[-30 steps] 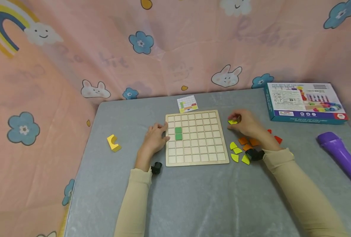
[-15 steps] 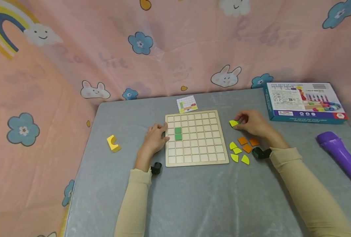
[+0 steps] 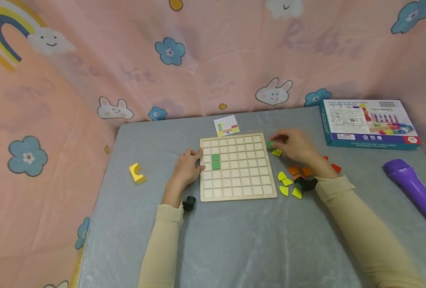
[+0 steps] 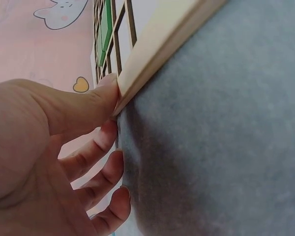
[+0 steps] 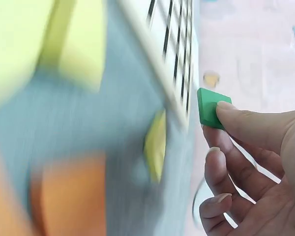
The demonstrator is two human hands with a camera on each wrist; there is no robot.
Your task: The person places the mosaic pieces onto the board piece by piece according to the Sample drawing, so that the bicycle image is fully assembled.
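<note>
While the left hand [image 3: 188, 167], fingers relaxed, touches the gridded board [image 3: 238, 172], the right hand [image 3: 295, 146] pinches 1 green tile [image 5: 208, 109].

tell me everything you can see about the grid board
The board is pale, flat and nearly square, wood-like, with a plain rim around rows of small square cells split by dark lines. It lies flat on the gray table. Two green tiles fill neighboring cells in the second column from the left. The left hand touches its left edge, thumb on the rim.
</note>
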